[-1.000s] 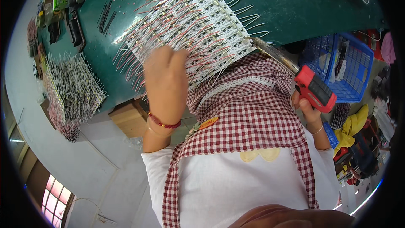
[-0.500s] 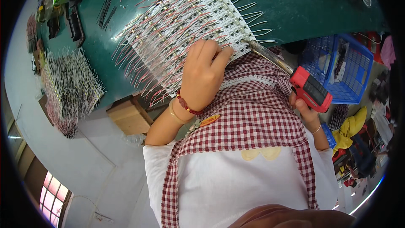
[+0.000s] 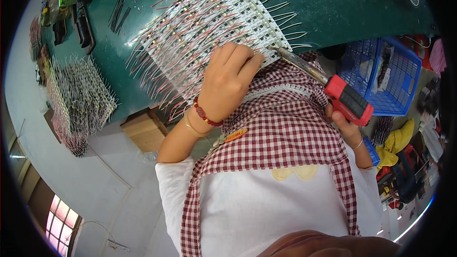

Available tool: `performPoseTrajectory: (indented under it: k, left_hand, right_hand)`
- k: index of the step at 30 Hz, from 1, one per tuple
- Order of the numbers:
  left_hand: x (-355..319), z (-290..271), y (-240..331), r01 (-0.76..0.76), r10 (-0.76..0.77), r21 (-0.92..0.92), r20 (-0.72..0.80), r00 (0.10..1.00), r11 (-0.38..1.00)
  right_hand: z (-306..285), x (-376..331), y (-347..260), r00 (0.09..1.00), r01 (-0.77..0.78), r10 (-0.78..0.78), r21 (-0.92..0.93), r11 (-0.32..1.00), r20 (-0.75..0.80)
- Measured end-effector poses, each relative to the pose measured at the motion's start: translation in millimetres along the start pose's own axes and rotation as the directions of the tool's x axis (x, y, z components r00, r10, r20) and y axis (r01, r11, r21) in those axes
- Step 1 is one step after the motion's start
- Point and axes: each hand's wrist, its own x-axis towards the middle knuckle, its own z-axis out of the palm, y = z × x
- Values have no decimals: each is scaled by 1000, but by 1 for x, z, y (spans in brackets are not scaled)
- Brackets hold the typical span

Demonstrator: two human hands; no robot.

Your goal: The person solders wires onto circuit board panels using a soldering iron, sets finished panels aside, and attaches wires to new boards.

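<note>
A white panel of small circuit boards (image 3: 252, 16) lies on the table's near edge, with rows of red and white wires (image 3: 190, 43) standing out from it. My left hand (image 3: 226, 78) rests over the panel's near edge, fingers curled and thumb drawn in. Its fingertips are hidden, so what they pinch does not show. In my right hand (image 3: 345, 126) is a red and black soldering iron (image 3: 350, 100), gripped by its handle. The metal tip points at the panel's near right corner, just right of my left hand. Whether it touches cannot be told.
The green table (image 3: 328, 9) spreads behind the panel. Another wired panel (image 3: 81, 100) hangs at the left edge. Dark thin strips (image 3: 119, 14) and black-handled tools (image 3: 84, 28) lie at the far left. Blue baskets (image 3: 395, 81) stand at right, and a cardboard box (image 3: 143, 128) sits below the table.
The soldering iron has shifted slightly left, its tip farther over the panel's corner. My left wrist and forearm have moved a little left; the fingers stay curled at the same edge.
</note>
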Motion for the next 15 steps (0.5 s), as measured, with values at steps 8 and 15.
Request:
performPoseTrajectory:
  k: [8, 15]
  left_hand:
    - [2, -1, -1, -21, 19, 54, 50, 999, 998]
    - [4, -3, -3, -46, 40, 58, 102, 994, 997]
  right_hand:
    - [3, 9, -4, 982, 186, -189, -244, 952, 14]
    - [9, 14, -14, 959, 270, -285, -339, 901, 6]
